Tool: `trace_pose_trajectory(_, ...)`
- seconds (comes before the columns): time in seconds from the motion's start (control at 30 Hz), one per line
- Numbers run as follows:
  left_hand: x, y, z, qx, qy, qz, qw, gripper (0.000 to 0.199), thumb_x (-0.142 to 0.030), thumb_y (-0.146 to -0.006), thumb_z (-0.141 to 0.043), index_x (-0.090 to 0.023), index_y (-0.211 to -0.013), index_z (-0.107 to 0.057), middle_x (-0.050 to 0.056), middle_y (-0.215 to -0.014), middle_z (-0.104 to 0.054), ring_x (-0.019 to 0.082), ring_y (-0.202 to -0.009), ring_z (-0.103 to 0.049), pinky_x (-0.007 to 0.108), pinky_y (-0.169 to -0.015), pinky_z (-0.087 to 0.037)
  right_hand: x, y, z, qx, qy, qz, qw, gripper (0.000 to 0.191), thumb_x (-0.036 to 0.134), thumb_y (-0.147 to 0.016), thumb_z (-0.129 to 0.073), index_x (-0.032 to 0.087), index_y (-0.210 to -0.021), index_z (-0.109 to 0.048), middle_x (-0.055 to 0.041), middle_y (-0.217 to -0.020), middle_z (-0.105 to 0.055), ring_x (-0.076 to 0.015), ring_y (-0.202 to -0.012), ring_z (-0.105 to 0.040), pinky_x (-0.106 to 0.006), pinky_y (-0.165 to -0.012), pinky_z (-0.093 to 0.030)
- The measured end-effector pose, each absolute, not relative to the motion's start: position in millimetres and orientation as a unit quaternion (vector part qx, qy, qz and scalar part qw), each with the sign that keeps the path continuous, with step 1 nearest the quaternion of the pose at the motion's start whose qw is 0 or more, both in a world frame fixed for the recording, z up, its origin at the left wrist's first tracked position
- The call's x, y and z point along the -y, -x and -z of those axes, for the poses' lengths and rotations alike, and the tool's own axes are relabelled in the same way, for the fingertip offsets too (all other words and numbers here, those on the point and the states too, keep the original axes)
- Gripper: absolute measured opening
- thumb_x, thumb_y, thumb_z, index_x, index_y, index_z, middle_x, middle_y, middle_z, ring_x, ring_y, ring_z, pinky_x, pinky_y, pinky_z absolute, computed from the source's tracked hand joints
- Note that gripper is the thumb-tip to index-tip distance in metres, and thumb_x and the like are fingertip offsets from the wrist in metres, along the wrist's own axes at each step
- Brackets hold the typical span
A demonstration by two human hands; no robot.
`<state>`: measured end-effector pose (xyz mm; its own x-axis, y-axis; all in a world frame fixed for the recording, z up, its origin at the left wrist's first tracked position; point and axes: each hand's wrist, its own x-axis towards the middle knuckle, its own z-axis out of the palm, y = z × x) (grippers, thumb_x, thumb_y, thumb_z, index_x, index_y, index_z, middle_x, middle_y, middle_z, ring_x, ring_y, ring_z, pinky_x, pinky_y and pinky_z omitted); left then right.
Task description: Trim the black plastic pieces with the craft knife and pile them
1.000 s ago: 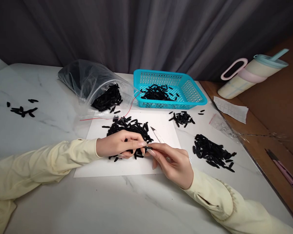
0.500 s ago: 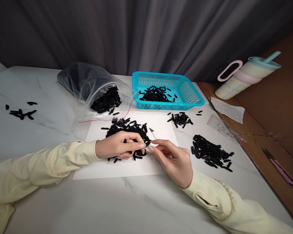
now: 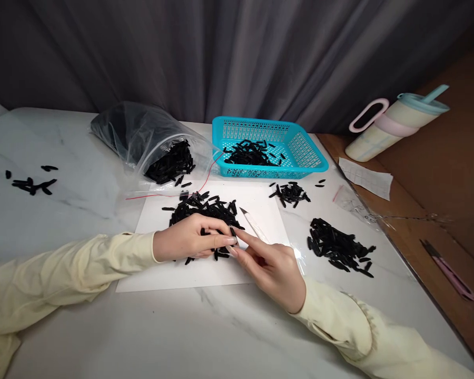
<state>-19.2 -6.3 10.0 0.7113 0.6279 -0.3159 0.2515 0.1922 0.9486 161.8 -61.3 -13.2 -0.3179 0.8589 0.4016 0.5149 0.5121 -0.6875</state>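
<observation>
My left hand is closed over a pile of small, long black pieces on a white sheet. Between its thumb and fingers is one black piece. My right hand meets it from the right, thumb and index fingertips pinched at the same piece. Its other fingers curl underneath and are partly hidden. A slim pointed blade with a pale handle lies on the sheet just beyond the right hand.
Behind the sheet, an open clear bag spills black pieces beside a blue basket holding more. Other piles lie right and far left. A tumbler, paper slip and pink-handled tool are at the right.
The right hand has moved slightly left and down, closer to the left hand. The black piece between the fingertips has turned and is less visible. The whole view has shifted slightly.
</observation>
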Motion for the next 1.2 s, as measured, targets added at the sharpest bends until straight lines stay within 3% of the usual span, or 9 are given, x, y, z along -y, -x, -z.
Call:
trace_pose_trajectory(0.2, 5, 23, -8, -0.349, -0.628, -0.123, 0.685, 0.034, -0.044, -0.084, -0.046, -0.013, -0.069, -0.053, -0.01, -0.039, -0.027, 0.003, -0.036, -0.021, 0.018, -0.036, -0.02, 56, -170, 10, 0.828, 0.4, -0.15, 0.364, 0.027, 0.015, -0.09, -0.042, 0.014, -0.113, -0.057, -0.0016, -0.063, -0.064, -0.0099, -0.048, -0.056, -0.021, -0.044, -0.041)
trace_pose_trajectory(0.43, 4, 23, -8, -0.334, -0.624, -0.101, 0.699, 0.039, -0.048, -0.083, -0.045, -0.012, -0.08, -0.058, -0.011, -0.038, -0.023, 0.004, -0.034, -0.019, 0.017, -0.034, -0.017, 53, -173, 13, 0.867, 0.381, -0.033, 0.32, 0.027, 0.014, -0.092, -0.036, 0.012, -0.105, -0.059, -0.0007, -0.058, -0.06, -0.009, -0.048, -0.055, -0.021, -0.043, -0.036)
trace_pose_trajectory(0.57, 4, 23, -8, -0.336, -0.628, -0.102, 0.695, 0.037, -0.047, -0.084, -0.044, -0.013, -0.075, -0.056, -0.011, -0.037, -0.023, 0.004, -0.033, -0.019, 0.016, -0.034, -0.017, 45, -183, 3, 0.877, 0.379, -0.013, 0.294, 0.029, 0.029, -0.093, -0.039, 0.011, -0.101, -0.061, -0.0009, -0.058, -0.063, -0.0079, -0.044, -0.054, -0.02, -0.044, -0.036)
trace_pose_trajectory(0.67, 5, 23, -10, -0.341, -0.629, -0.1, 0.692, 0.036, -0.044, -0.085, -0.044, -0.013, -0.073, -0.055, -0.011, -0.037, -0.023, 0.003, -0.033, -0.02, 0.016, -0.035, -0.019, 36, -198, -9, 0.873, 0.423, 0.043, 0.238, 0.046, 0.042, -0.094, -0.032, 0.008, -0.101, -0.062, -0.0012, -0.05, -0.061, -0.0077, -0.036, -0.049, -0.022, -0.04, -0.031)
trace_pose_trajectory(0.77, 5, 23, -12, -0.344, -0.632, -0.093, 0.688, 0.036, -0.044, -0.085, -0.044, -0.013, -0.072, -0.055, -0.01, -0.037, -0.025, 0.004, -0.033, -0.022, 0.017, -0.035, -0.021, 32, -207, -11, 0.862, 0.472, 0.104, 0.152, 0.051, 0.043, -0.094, -0.026, 0.006, -0.11, -0.058, -0.0036, -0.056, -0.063, -0.0106, -0.036, -0.05, -0.026, -0.039, -0.025)
trace_pose_trajectory(0.9, 4, 23, -12, -0.341, -0.636, -0.088, 0.687, 0.037, -0.045, -0.085, -0.042, -0.013, -0.071, -0.054, -0.01, -0.037, -0.025, 0.004, -0.034, -0.023, 0.017, -0.036, -0.023, 36, -202, -1, 0.875, 0.462, 0.143, 0.033, 0.044, 0.029, -0.087, -0.038, 0.01, -0.125, -0.048, -0.0045, -0.072, -0.066, -0.0107, -0.038, -0.05, -0.029, -0.038, -0.013)
trace_pose_trajectory(1.0, 4, 23, -10, -0.332, -0.631, -0.091, 0.695, 0.037, -0.045, -0.085, -0.042, -0.014, -0.07, -0.053, -0.01, -0.037, -0.026, 0.004, -0.034, -0.022, 0.017, -0.036, -0.023, 37, -201, 4, 0.889, 0.439, 0.128, -0.007, 0.045, 0.017, -0.083, -0.04, 0.012, -0.127, -0.046, -0.0036, -0.072, -0.065, -0.0097, -0.035, -0.046, -0.03, -0.038, -0.014)
trace_pose_trajectory(1.07, 4, 24, -8, -0.322, -0.627, -0.092, 0.704, 0.037, -0.046, -0.085, -0.042, -0.014, -0.071, -0.052, -0.01, -0.038, -0.026, 0.004, -0.034, -0.022, 0.016, -0.035, -0.023, 35, -205, 2, 0.899, 0.429, 0.082, 0.04, 0.038, 0.016, -0.084, -0.037, 0.011, -0.118, -0.054, -0.004, -0.071, -0.064, -0.0104, -0.039, -0.049, -0.028, -0.038, -0.023)
trace_pose_trajectory(1.2, 3, 26, -5, -0.304, -0.628, -0.096, 0.71, 0.035, -0.046, -0.084, -0.044, -0.014, -0.074, -0.054, -0.01, -0.038, -0.026, 0.003, -0.033, -0.021, 0.016, -0.034, -0.021, 31, -219, -6, 0.848, 0.456, -0.059, 0.262, 0.029, 0.017, -0.086, -0.037, 0.015, -0.104, -0.059, -0.004, -0.081, -0.069, -0.0086, -0.047, -0.055, -0.022, -0.049, -0.043)
